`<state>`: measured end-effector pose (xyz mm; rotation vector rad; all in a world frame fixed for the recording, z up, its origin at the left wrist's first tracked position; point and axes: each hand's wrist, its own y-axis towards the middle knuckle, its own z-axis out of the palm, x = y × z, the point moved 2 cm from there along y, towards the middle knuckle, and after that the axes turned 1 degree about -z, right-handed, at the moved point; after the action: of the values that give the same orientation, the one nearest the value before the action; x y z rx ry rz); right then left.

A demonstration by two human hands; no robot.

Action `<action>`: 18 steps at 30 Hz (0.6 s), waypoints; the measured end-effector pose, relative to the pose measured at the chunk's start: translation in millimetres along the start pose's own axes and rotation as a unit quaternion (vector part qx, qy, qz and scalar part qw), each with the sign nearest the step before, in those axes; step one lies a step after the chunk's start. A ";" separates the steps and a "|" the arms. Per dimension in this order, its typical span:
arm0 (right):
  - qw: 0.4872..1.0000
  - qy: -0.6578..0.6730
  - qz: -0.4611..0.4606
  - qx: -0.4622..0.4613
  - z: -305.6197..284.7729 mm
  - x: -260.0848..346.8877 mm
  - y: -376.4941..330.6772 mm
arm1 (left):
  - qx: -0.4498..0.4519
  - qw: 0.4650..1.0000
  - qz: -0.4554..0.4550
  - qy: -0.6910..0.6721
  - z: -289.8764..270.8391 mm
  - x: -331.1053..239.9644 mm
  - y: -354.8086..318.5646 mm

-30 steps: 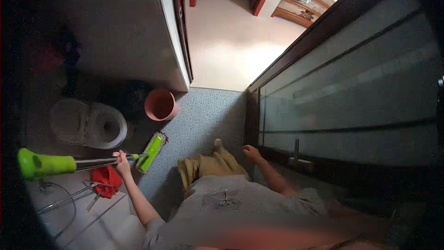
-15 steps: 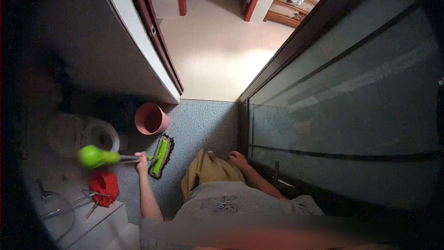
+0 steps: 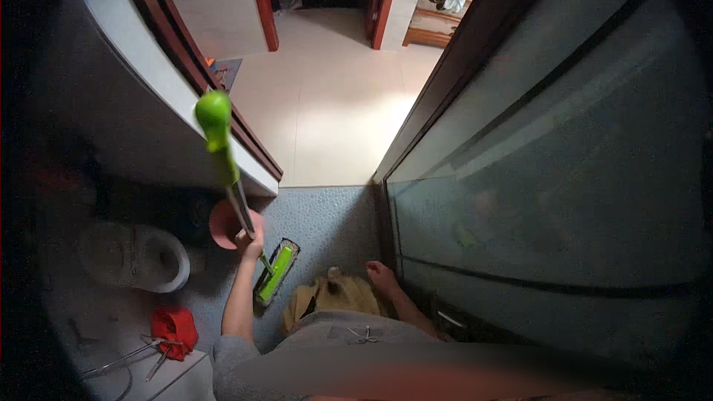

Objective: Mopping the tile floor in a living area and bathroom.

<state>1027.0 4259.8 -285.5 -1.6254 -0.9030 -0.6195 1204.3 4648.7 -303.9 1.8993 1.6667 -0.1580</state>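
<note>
My left hand (image 3: pixel 249 243) is wrapped round the grey shaft of a flat mop (image 3: pixel 239 206), low on the handle. Its bright green knobbed grip (image 3: pixel 215 122) rises toward the door frame. The green mop head (image 3: pixel 276 273), edged with a dirty fringe, rests on the pebbled blue-grey floor (image 3: pixel 319 226) just right of that hand. Past the shaft stands a pink bucket (image 3: pixel 223 226), partly covered by my hand and the handle. My right hand (image 3: pixel 382 276) hangs by my tan shorts (image 3: pixel 345 293), near the glass door, its fingers curled with nothing visible in them.
A white toilet (image 3: pixel 167 260) stands at the left, with a red cloth or bag (image 3: pixel 175 333) near it by a white ledge (image 3: pixel 182 379). A dark-framed glass door (image 3: pixel 520 200) fills the right. Ahead, a doorway opens onto pale tiles (image 3: pixel 334 119).
The mop's green grip has swung from pointing left to pointing ahead toward the doorway. My left hand has turned with it, and the mop head sits a little nearer to me.
</note>
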 end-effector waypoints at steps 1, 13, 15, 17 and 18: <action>1.000 0.006 -0.020 -0.019 -10.5 -19.0 4.2 | -0.027 0.999 0.014 -0.040 -3.3 -51.2 24.9; 0.982 0.159 -0.075 -0.069 -33.7 -27.5 34.9 | -0.017 0.938 0.129 -0.322 -7.8 -215.1 187.4; 0.974 0.183 -0.096 -0.090 -15.8 -18.3 40.1 | 0.022 0.935 0.102 -0.339 6.7 -194.1 209.9; 0.968 0.198 -0.116 -0.101 -0.5 -5.0 47.9 | 0.171 0.816 -0.039 -0.551 68.7 -128.3 236.3; 0.966 0.169 -0.159 -0.117 0.3 9.3 54.3 | 0.055 0.937 0.179 -0.294 53.2 -175.6 245.5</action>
<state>1076.8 4257.5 -309.0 -1.5251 -0.8643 -1.2286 1413.3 4462.6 -178.8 1.9452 0.9185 -0.6143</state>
